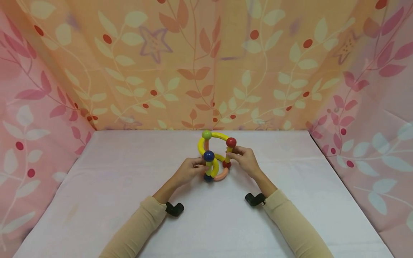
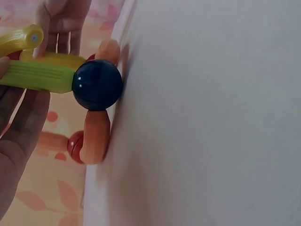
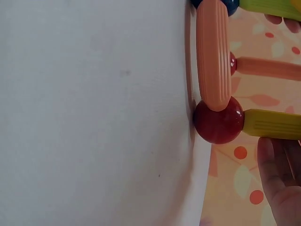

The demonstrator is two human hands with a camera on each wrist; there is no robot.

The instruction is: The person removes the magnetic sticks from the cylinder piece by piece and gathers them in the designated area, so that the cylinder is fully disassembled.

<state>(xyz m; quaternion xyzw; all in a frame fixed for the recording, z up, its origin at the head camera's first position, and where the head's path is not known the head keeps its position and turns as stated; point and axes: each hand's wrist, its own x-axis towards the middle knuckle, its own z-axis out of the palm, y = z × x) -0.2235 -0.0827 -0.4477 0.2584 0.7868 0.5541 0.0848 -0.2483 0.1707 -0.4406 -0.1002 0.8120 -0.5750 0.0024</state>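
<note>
A structure of magnetic sticks and balls stands on the table. Its green straight stick [image 2: 40, 76] runs upright between a top blue ball [image 1: 209, 155] and a bottom blue ball [image 2: 97, 84]. My left hand [image 1: 190, 170] pinches that green stick. On the other side, my right hand [image 1: 246, 160] holds the yellow straight stick [image 3: 270, 124] between the upper red ball [image 1: 231, 142] and the lower red ball [image 3: 219, 119]. An orange curved stick [image 3: 214, 54] joins the bottom balls. A yellow curved stick [image 2: 21, 40] shows a bare end near my left fingers.
The light green ball [image 1: 207, 134] tops the structure's far corner, with yellow curved sticks beside it. White cloth covers the table [image 1: 113, 200]. Patterned curtains [image 1: 193, 64] rise behind and at both sides. Black wrist cameras [image 1: 175, 209] sit at both cuffs.
</note>
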